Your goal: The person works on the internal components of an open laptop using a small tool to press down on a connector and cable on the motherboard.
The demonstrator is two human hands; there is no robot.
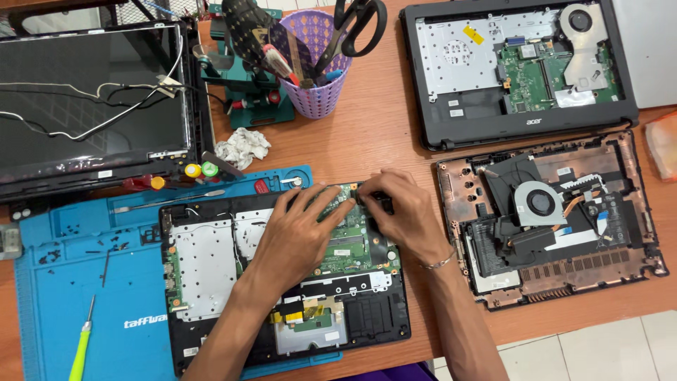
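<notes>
We see both hands at work on an opened black laptop base with a green circuit board (282,282), which lies at the centre of the view, partly on a blue rubber work mat (70,282) on the brown wooden counter (381,134). Our left hand (300,229) lies flat with fingers spread, pressing on the board and holding nothing. Our right hand (402,212), just at three o'clock of it, is curled with fingertips pinched at the board's upper edge; we cannot tell what they grip. At three o'clock lies a copper-coloured laptop bottom shell with a round grey fan (550,219). At one o'clock rests another black laptop base (515,70). At twelve o'clock stands a purple mesh tool cup (317,85), and at ten o'clock a detached black screen panel (92,106). A green-handled screwdriver (82,346) lies at eight o'clock.
</notes>
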